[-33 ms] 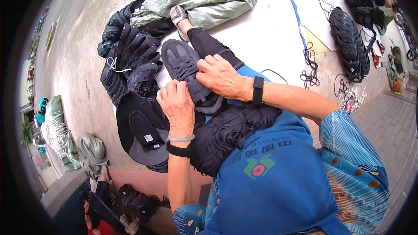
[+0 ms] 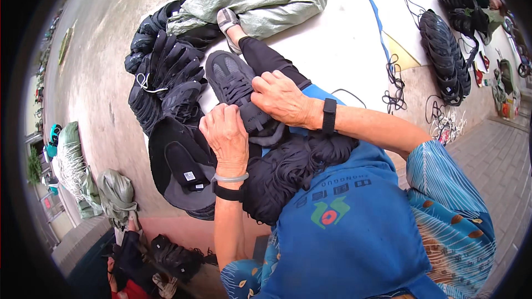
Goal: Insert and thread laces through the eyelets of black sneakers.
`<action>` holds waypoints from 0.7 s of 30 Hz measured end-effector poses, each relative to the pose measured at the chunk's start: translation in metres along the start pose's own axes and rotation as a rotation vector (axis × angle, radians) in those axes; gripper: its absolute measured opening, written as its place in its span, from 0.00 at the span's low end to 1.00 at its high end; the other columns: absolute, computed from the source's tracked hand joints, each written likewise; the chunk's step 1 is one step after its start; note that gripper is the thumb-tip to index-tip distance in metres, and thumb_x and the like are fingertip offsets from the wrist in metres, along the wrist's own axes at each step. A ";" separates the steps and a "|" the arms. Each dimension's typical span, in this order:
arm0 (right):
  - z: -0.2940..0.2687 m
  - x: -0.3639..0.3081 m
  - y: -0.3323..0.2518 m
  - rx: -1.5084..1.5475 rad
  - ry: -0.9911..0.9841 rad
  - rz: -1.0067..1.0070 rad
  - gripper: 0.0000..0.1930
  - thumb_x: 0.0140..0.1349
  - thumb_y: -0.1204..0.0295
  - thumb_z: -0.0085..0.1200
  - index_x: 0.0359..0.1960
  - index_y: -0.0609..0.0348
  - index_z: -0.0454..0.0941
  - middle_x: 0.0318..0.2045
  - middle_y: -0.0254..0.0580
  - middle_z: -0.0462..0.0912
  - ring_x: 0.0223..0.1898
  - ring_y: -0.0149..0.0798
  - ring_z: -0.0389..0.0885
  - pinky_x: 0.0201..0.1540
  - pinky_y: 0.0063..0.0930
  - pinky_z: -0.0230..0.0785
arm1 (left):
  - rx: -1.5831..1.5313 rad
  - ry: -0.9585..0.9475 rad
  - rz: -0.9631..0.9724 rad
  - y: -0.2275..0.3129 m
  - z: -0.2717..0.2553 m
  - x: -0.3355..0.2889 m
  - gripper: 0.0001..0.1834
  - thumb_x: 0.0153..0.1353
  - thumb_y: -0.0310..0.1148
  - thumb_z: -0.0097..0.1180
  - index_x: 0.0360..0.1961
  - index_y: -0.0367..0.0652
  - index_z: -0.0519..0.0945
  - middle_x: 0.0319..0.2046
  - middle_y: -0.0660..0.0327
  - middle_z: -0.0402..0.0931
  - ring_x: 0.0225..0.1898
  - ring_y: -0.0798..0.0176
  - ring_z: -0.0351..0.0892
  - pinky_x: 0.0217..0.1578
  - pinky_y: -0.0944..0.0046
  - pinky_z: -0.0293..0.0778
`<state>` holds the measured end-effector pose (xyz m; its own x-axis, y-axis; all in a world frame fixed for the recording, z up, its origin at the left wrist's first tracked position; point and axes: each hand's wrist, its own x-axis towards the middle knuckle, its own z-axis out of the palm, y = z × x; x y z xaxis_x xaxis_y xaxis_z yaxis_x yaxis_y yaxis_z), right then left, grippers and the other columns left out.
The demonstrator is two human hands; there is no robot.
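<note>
A black sneaker with grey mesh at the toe lies across my lap, its toe pointing away from me. Black lace crosses its front, and the wide tongue shows between my hands. At the left of the lacing, my left hand is closed in a pinch. My right hand is likewise closed, on the right of the lacing. Both seem to grip the shoelace, though the fingertips are hidden. A thick bundle of black laces rests on my blue apron, just below the sneaker.
Stacked black shoes curve along my left, with more shoes nearer me. A pale green sack lies ahead. Off right are a row of dark shoes and loose black laces. Another person's hand shows at lower left.
</note>
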<state>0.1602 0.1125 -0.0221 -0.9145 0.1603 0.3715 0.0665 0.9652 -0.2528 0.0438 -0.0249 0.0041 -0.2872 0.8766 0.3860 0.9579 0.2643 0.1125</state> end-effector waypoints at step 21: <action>-0.155 -0.026 -0.041 1.472 -0.384 0.139 0.08 0.68 0.69 0.43 0.37 0.62 0.69 0.25 0.41 0.72 0.25 0.41 0.73 0.28 0.31 0.64 | -1.543 -0.261 -0.783 0.062 -0.072 -0.058 0.12 0.68 0.35 0.44 0.38 0.35 0.73 0.36 0.54 0.77 0.35 0.60 0.77 0.41 0.64 0.73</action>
<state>0.2433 0.1003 0.1171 -0.9950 -0.0557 0.0825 -0.0737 -0.1459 -0.9866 0.1203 -0.0881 0.0549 -0.4871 0.8176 -0.3071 -0.3136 0.1645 0.9352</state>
